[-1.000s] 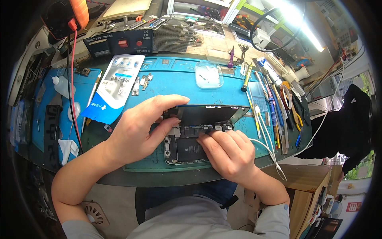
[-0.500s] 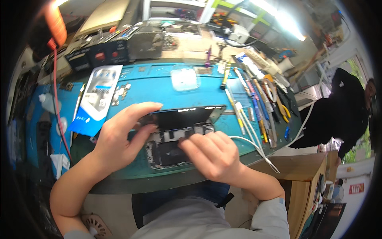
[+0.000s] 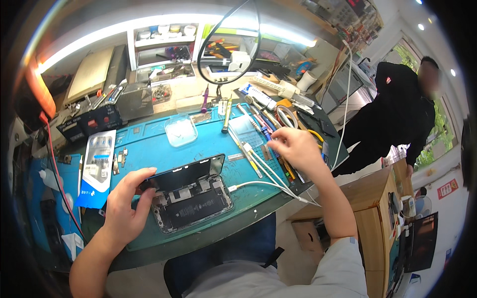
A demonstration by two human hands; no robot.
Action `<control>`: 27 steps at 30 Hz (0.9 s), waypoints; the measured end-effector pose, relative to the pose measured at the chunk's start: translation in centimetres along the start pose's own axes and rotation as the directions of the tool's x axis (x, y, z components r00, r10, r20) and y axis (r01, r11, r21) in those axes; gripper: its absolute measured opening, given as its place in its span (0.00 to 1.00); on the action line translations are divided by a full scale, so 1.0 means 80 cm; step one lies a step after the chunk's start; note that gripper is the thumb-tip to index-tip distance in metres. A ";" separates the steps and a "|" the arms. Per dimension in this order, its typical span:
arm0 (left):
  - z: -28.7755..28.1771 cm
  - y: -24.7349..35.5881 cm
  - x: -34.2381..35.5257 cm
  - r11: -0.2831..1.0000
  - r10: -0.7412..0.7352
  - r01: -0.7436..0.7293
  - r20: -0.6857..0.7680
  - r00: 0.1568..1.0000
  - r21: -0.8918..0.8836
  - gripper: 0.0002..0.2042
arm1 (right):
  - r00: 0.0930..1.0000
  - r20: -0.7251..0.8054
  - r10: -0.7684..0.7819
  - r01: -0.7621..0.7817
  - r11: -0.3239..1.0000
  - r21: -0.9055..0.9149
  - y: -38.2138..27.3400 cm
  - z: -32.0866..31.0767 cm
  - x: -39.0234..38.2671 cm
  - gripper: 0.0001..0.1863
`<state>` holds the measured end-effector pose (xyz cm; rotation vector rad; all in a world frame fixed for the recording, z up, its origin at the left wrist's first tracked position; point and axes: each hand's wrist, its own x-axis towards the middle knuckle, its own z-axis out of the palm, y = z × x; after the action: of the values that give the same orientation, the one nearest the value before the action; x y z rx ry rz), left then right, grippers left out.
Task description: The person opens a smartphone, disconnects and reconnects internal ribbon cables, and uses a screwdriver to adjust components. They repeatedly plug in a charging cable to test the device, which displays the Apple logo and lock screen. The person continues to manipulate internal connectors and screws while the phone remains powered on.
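An opened smartphone body point(image 3: 196, 208) lies on the mat before me, with its black battery and metal-shielded parts bare. Its screen point(image 3: 191, 170) is tipped up along the far edge. My left hand point(image 3: 124, 206) grips the screen's left end between thumb and fingers. A white cable point(image 3: 258, 183) reaches the right end of the phone. Over the row of tools at the right hovers my right hand point(image 3: 298, 151), its fingers bent and the thumb apart from the forefinger. The fingertips are close to a blue pen-like tool point(image 3: 266, 133); no hold on it shows.
A clear plastic box point(image 3: 181, 131) sits behind the phone. To the left lie a blue-and-white package point(image 3: 99, 164) and small metal parts point(image 3: 119, 159). Pliers point(image 3: 318, 136) lie among the tools. A person in black point(image 3: 397, 114) stands beyond the bench at right.
My right hand has left the phone's inside and moved right and away to the tools. My left hand still holds the screen up. The view has swung to the right.
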<state>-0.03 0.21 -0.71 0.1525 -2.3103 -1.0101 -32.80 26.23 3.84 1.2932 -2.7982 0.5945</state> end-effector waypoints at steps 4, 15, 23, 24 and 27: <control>0.000 -0.004 -0.001 1.000 0.014 -0.014 -0.005 1.000 0.018 0.21 | 0.992 -0.126 0.011 -0.045 0.961 -0.272 -0.004 -0.005 0.020 0.16; -0.002 -0.004 -0.004 1.000 -0.002 0.002 0.008 1.000 0.031 0.20 | 0.961 0.240 0.137 -0.047 0.936 -0.348 -0.004 -0.040 0.028 0.12; -0.003 0.001 -0.004 0.999 -0.025 0.024 0.019 1.000 0.032 0.20 | 0.990 0.023 0.141 -0.130 0.958 -0.255 0.019 -0.034 0.016 0.13; -0.004 0.002 -0.004 0.999 -0.021 0.020 0.020 1.000 0.036 0.20 | 0.987 -0.049 0.156 -0.162 0.974 -0.158 0.016 -0.034 0.022 0.14; -0.002 -0.005 -0.007 1.000 -0.029 0.029 -0.001 1.000 0.010 0.20 | 0.988 -0.154 -0.021 -0.013 0.976 -0.219 0.018 -0.023 0.048 0.12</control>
<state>0.45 0.00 -1.18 0.1905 -2.3187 -1.0129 -36.67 24.86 5.68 1.1567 -2.6446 0.3556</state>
